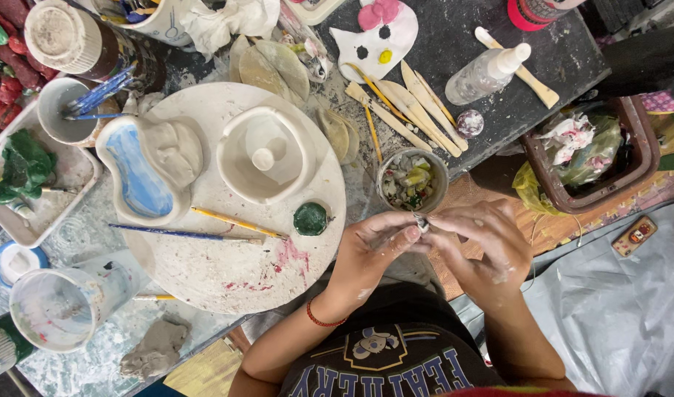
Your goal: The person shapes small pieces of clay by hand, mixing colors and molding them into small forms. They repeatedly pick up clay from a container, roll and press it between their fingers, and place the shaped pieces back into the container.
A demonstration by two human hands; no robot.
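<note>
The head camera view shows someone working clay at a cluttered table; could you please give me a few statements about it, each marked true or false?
1. Both hands pinch one small piece of clay between their fingertips. True: the left hand and right hand meet on it.
2. The round white board holds a heart-shaped clay bowl. True.
3. The kidney-shaped dish is painted red inside. False: its inside is blue.
4. A spray bottle stands upright on the board. False: it lies on its side on the dark tabletop.
5. A small green-filled paint cap sits on the board. True.
</note>
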